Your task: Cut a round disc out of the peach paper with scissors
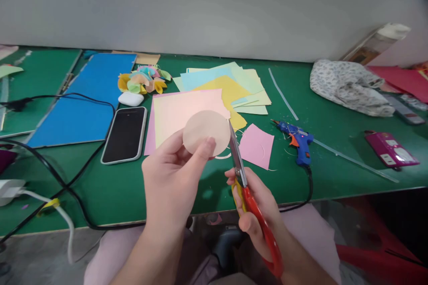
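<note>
Between the thumb and fingers of my left hand (180,164) is a round cream paper disc (207,131), held up over the table. My right hand (257,205) is wrapped round the red and yellow handles of a pair of scissors (239,164). The blades point up and away, their tips at the disc's right edge. Behind the disc lies a stack of pink and cream sheets (187,104). Yellow, blue and pale green papers (230,82) are spread further back. A pink paper piece (257,146) with thin curled offcuts lies right of the blades.
On the green table (214,200), a phone (125,136), white case (130,99), paper flowers (145,80) and blue board (85,98) lie left. Black cables (62,182) cross there. Rightward are a blue glue gun (301,138), glue sticks (354,160), a purple socket box (391,149) and cloth (347,87).
</note>
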Demonstrator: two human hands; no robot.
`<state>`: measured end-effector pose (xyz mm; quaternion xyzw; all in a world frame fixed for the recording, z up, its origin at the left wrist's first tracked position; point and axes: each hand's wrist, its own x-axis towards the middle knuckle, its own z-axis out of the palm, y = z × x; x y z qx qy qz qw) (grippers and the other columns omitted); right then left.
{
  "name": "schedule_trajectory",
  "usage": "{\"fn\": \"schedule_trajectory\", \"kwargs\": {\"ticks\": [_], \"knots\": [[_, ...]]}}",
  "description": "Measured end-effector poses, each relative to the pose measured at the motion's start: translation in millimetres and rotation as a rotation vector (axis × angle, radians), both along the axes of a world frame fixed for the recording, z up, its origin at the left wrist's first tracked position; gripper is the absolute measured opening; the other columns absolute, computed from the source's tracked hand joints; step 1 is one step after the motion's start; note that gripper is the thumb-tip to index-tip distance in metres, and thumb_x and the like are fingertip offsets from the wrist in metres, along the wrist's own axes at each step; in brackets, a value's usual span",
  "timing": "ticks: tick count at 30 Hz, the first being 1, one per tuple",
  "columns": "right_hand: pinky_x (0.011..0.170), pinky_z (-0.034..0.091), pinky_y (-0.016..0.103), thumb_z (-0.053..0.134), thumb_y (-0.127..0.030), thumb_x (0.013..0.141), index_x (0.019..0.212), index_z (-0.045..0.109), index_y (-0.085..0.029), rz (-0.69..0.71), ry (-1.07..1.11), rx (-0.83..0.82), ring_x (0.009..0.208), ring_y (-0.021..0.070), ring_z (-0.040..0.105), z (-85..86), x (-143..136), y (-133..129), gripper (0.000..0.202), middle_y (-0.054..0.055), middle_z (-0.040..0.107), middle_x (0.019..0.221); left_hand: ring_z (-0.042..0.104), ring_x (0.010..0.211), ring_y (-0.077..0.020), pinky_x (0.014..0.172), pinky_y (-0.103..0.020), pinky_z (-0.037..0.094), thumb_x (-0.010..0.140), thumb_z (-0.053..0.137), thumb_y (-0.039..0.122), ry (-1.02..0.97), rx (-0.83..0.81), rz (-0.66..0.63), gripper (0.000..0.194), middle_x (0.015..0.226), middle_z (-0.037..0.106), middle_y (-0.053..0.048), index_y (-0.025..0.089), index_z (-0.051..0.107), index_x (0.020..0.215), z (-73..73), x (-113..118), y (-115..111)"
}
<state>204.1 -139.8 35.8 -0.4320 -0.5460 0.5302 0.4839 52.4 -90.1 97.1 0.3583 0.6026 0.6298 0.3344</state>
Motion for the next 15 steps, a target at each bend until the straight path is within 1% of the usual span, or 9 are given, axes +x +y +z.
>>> {"fn": "schedule_trajectory", "kwargs": {"ticks": [7, 10, 15], "knots": [[0.09, 0.056, 0.035, 0.07, -0.091, 0.079, 0.123, 0.072, -0.032, -0.007, -0.029, -0.005, 0.095, 0.0245, 0.066, 0.1, 0.7, -0.5, 0.074, 0.004, 0.07, 0.107, 0.069, 0.059, -0.0144, 0.053, -0.023, 0.061, 0.074, 0.092, 0.033, -0.001, 0.018, -0.01, 0.016, 0.068, 0.075, 0.003, 0.022, 0.084, 0.081, 1.0, -0.1, 2.3], [0.088, 0.056, 0.034, 0.069, -0.092, 0.079, 0.123, 0.072, -0.032, -0.014, -0.034, 0.019, 0.094, 0.024, 0.067, -1.2, 0.6, -0.1, 0.075, 0.004, 0.071, 0.107, 0.069, 0.058, -0.0132, 0.054, -0.021, 0.061, 0.074, 0.092, 0.032, -0.003, 0.027, -0.007, 0.015, 0.068, 0.076, 0.003, 0.022, 0.085, 0.082, 1.6, 0.1, 2.2], [0.089, 0.058, 0.036, 0.068, -0.094, 0.078, 0.12, 0.072, -0.028, -0.021, -0.069, 0.011, 0.094, 0.0259, 0.069, 1.4, -0.1, 2.0, 0.079, 0.006, 0.071, 0.105, 0.069, 0.06, -0.0143, 0.055, -0.022, 0.061, 0.075, 0.091, 0.033, 0.018, 0.011, 0.003, 0.015, 0.068, 0.075, 0.003, 0.022, 0.084, 0.082, 3.0, -0.2, 1.3]]}}
